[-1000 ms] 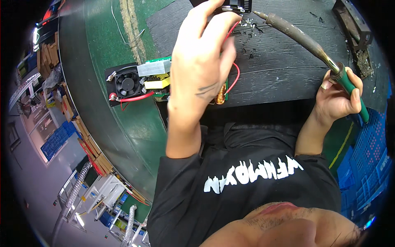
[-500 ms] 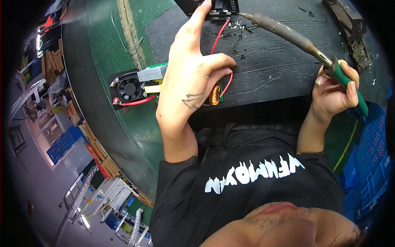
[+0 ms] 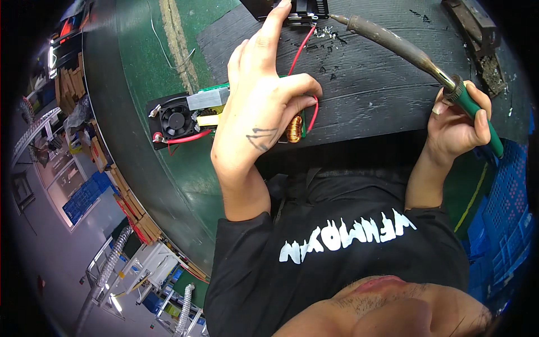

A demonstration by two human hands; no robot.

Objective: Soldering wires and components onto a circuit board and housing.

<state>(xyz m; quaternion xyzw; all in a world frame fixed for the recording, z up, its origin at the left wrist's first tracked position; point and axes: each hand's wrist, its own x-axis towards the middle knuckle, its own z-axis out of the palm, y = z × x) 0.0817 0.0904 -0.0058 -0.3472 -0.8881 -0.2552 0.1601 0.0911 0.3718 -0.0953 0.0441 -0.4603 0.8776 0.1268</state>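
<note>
My left hand (image 3: 255, 101) spans a green circuit board and a black metal casing (image 3: 258, 8) at the top edge. One finger stretches up and presses on the casing. Lower down, its thumb and a bent finger pinch a red wire (image 3: 301, 51), which runs from a terminal on the casing. Beneath the palm lies the board with a black fan (image 3: 175, 118), a grey heat sink (image 3: 205, 100) and a copper coil (image 3: 295, 130). In my right hand (image 3: 457, 121) is a soldering iron (image 3: 396, 49), gripped by its green handle, its tip beside the casing's right edge.
A dark sheet (image 3: 382, 95) with bits of solder covers part of the green bench (image 3: 140, 50). At the upper right stands a worn metal holder (image 3: 474, 39). Blue crates (image 3: 505, 208) sit at the right, below the bench edge.
The casing and the iron's tip have shifted very slightly to the right. Both hands keep nearly the same place and grip.
</note>
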